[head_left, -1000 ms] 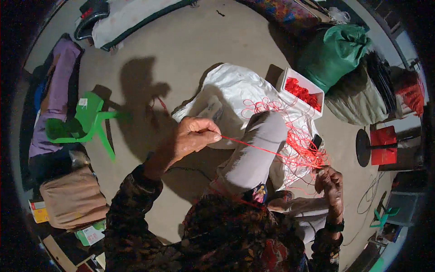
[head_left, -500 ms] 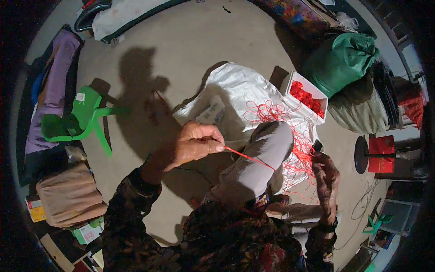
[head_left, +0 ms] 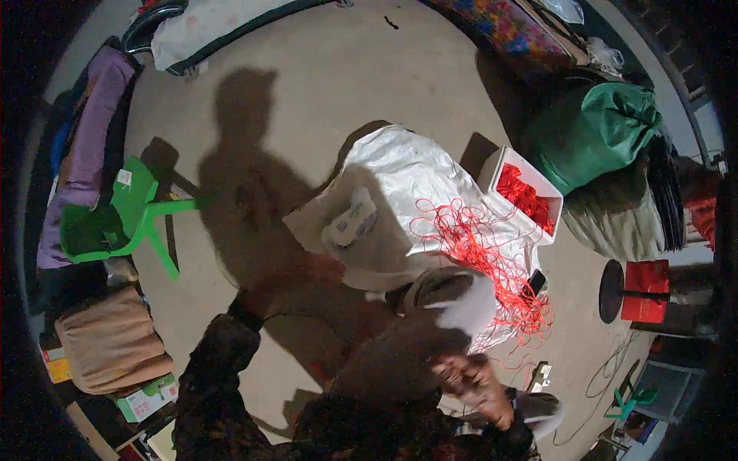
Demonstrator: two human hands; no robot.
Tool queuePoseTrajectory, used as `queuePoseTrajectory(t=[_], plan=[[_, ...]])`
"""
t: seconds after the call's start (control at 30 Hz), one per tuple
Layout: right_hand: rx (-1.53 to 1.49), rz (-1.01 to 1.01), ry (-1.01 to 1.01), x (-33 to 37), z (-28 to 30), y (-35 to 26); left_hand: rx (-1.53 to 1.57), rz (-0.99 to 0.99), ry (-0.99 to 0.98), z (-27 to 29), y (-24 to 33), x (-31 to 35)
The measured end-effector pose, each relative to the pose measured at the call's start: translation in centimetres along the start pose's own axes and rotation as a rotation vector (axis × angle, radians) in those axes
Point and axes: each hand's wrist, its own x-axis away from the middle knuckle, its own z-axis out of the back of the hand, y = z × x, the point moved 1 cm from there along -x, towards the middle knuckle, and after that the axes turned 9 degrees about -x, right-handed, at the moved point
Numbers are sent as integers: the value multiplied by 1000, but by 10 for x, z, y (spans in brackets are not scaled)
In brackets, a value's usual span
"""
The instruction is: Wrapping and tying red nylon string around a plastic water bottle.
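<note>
My left hand (head_left: 304, 296) reaches out from its dark sleeve over my lap, deep in shadow and smeared, so its fingers do not show. Close to my right knee, my right hand (head_left: 478, 384) has its fingers curled in; whatever they hold is hidden by blur. Beyond it, a loose tangle of red cord (head_left: 480, 253) spreads across a white woven sack (head_left: 396, 165) and hangs over its near right edge. A white plastic packet (head_left: 354, 221) lies on the shaded left part of the sack. A small dark flat object (head_left: 533, 284) rests by the cord.
A white box (head_left: 492, 173) of red material stands at the sack's right, before a stuffed green sack (head_left: 596, 142). On the left are a green plastic chair (head_left: 131, 215) and a brown cushion-like block (head_left: 115, 342). A cable (head_left: 607, 376) trails along the floor at right.
My left hand has dropped from the light into shadow, and the taut red strand from it no longer shows. My right hand has moved left and down toward my lap, away from the cord.
</note>
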Motion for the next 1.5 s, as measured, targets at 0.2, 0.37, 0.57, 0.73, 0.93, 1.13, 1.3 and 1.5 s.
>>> queuePoseTrajectory(t=[0.2, 0.37, 0.57, 0.73, 0.93, 1.13, 1.3, 1.5], plan=[[-105, 103, -52, 3, 3, 50, -290, 36, 173, -74, -136, -101], [-240, 6, -67, -13, 2, 62, -399, 166, 278, -100, -161, -161], [-344, -19, -35, -21, 0, 76, -408, 249, 346, -109, -176, -198], [-366, 3, -41, -25, -3, 79, -470, 155, 444, -103, -177, -192], [-338, 86, -54, -17, -9, 79, -226, 284, 587, -119, -119, -150], [-319, 150, -94, -6, -7, 55, 543, 214, 352, -53, -35, -68], [-569, 72, 186, 10, 9, 14, 907, 50, 120, -6, 68, 7], [-21, 234, 283, 30, 34, -44, 1034, -39, -18, -25, 147, 80]])
